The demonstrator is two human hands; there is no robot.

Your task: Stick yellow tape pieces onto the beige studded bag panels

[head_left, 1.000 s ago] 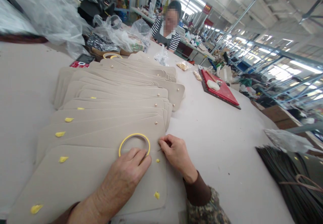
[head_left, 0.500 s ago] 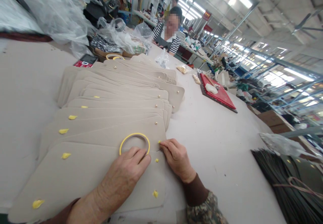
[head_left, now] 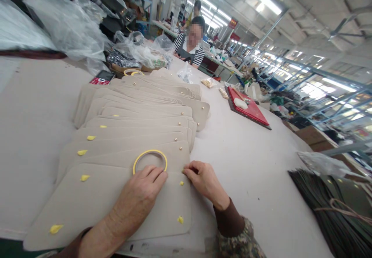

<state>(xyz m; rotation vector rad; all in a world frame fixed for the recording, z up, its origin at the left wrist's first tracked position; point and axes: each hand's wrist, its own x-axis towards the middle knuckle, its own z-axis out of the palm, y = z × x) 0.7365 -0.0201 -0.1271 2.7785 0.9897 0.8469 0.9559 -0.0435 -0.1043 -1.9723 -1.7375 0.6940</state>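
My left hand is closed on the near edge of a yellow tape roll, which stands tilted over the beige panels. My right hand pinches at the right edge of a panel; a small yellow bit of tape shows at its fingertips, mostly hidden. Under my left hand lies the nearest beige panel, with yellow tape pieces at its right end and another yellow tape piece at its left. Further panels overlap in a fanned row behind, several with small metal studs near their right edges.
A red board with a white lump lies to the right. Small bags of gold-coloured bits are near it. Bundled dark strips lie at lower right. Plastic bags and a phone are at upper left. A person sits across the table.
The view has shifted slightly. The near panels and their left tape pieces sit a little further right, and one more stud shows in the row. Both hands keep their closed grips.
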